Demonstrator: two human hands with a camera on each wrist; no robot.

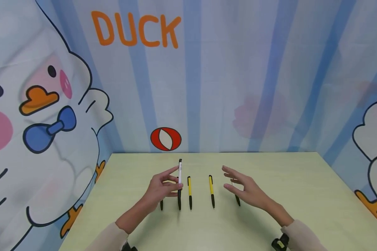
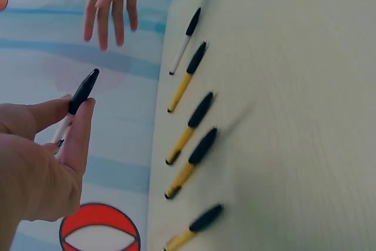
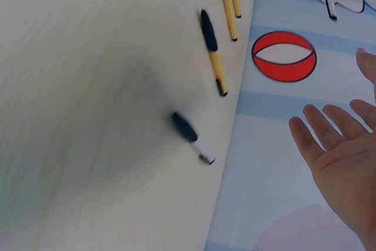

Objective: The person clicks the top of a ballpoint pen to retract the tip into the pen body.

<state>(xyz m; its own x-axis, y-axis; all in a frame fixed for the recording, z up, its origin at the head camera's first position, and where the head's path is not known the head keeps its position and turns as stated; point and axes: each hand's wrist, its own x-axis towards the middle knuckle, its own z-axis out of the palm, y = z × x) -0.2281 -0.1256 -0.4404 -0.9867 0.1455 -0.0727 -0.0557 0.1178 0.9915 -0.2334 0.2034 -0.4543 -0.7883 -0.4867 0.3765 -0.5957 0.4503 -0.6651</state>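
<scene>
My left hand (image 1: 161, 188) pinches a white pen (image 1: 180, 170) with a black grip between thumb and fingers, held above the table. In the left wrist view the black end of this pen points up and away from the fingers. My right hand (image 1: 251, 191) hovers with its fingers extended and holds nothing. Below it lies a second white pen (image 3: 185, 126) with a black grip, partly hidden by the hand in the head view. Several yellow pens with black grips lie in a row, among them a yellow pen (image 1: 190, 193) near the left hand and another yellow pen (image 1: 211, 191) between the hands.
The pale wooden table (image 1: 286, 167) ends at a fabric backdrop (image 1: 223, 87) with blue stripes and duck drawings. At the left, part of one yellow pen (image 2: 195, 227) is covered by the left hand in the head view.
</scene>
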